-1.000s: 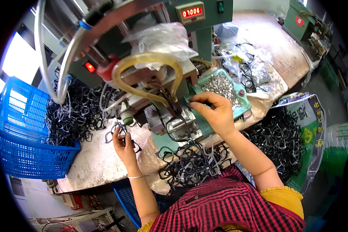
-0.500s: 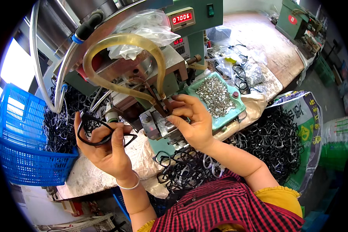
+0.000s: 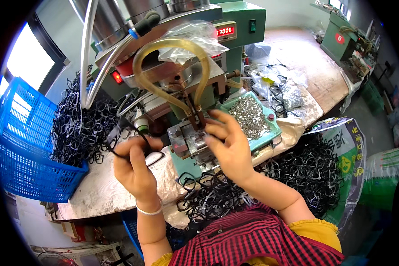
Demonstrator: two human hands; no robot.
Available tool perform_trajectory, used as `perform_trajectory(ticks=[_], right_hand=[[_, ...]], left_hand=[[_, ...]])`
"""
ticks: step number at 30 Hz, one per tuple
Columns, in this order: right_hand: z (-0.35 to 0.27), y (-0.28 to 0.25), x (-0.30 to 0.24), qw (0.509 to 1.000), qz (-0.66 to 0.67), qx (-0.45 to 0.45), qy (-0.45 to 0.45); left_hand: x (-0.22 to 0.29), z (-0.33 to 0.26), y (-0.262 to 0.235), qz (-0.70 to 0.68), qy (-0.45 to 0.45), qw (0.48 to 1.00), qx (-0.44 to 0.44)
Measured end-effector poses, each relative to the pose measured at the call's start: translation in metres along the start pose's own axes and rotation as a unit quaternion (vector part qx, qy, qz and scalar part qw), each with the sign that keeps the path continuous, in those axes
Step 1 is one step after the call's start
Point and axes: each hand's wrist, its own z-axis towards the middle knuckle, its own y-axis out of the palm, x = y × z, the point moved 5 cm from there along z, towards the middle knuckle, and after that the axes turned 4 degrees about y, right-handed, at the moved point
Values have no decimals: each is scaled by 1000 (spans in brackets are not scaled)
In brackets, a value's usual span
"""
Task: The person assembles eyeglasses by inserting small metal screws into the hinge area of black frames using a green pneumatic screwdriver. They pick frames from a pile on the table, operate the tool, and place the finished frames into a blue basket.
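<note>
My left hand [image 3: 136, 166] is closed on a black eyeglass frame [image 3: 112, 149], which is blurred and held left of the machine. My right hand [image 3: 232, 150] reaches to the metal fixture [image 3: 197, 141] of a green bench press. Its fingers are bent, thumb close to the forefinger, beside the two dark upright prongs [image 3: 196, 119]; whatever lies between the fingertips is too small to make out. A looped yellowish hose [image 3: 139, 66] runs down to those prongs. Right of the hand, a green tray [image 3: 274, 129] holds many small shiny metal parts [image 3: 248, 117].
Black eyeglass frames heap up at the left [image 3: 77, 128], along the table's near edge [image 3: 210, 195] and in a printed sack [image 3: 348, 164] at the right. A blue plastic basket [image 3: 35, 155] tilts at the left. Clear plastic bags [image 3: 190, 40] hang on the press.
My left hand has shifted right and slightly down, and the eyeglass frame has turned in it. My right hand stays at the fixture, its fingers slightly shifted. The view has swung a little.
</note>
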Motion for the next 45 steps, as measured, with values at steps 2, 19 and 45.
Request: perform_trajectory(ticks=[2,19,45], right_hand=[[-7,-2,-11,998,13,-41,35],[33,-132,61,855,-496,103,-115],[39,-102,85,986,-78,147,27]], left_hand=[[0,-25,6,30,59,997,-41],[-14,-42,59,38,239,912,-331],[-244,-84,-226,474,-199,850,-119]])
